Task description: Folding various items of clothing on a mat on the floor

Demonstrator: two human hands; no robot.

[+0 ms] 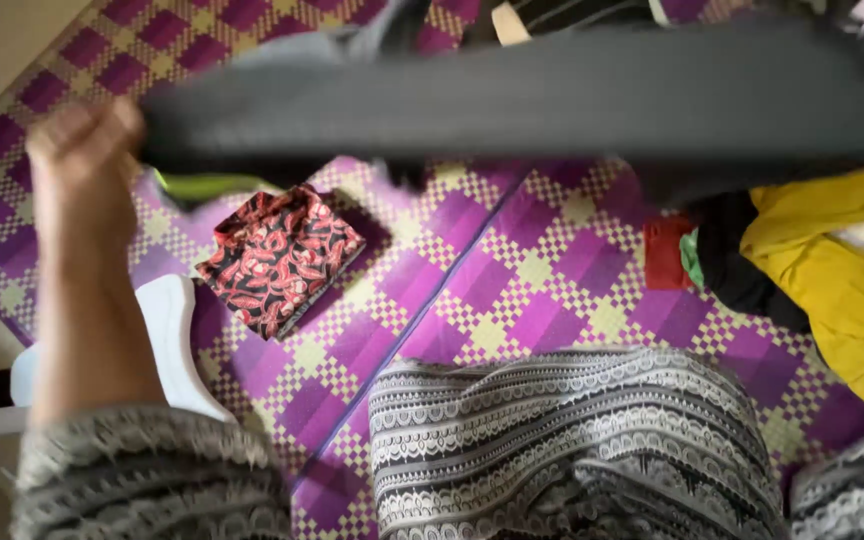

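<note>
Fingers (pixel 102 125) of the left hand (pixel 82 160) are closed on the dark garment (pixel 512 95), best kept stretched taut and level; the right hand is not seen.

Home floor, prob. a living rm – woven purple check mat (pixel 552 270), loose clothes (pixel 842 290) piled about.

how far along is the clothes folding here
Done: one red-and-black patterned cloth lies folded on the purple checked mat. In hand: the left hand grips one end of a dark grey garment stretched across the view; the right hand is out of frame. Left: a loose pile with a yellow garment and dark and red pieces.
</note>
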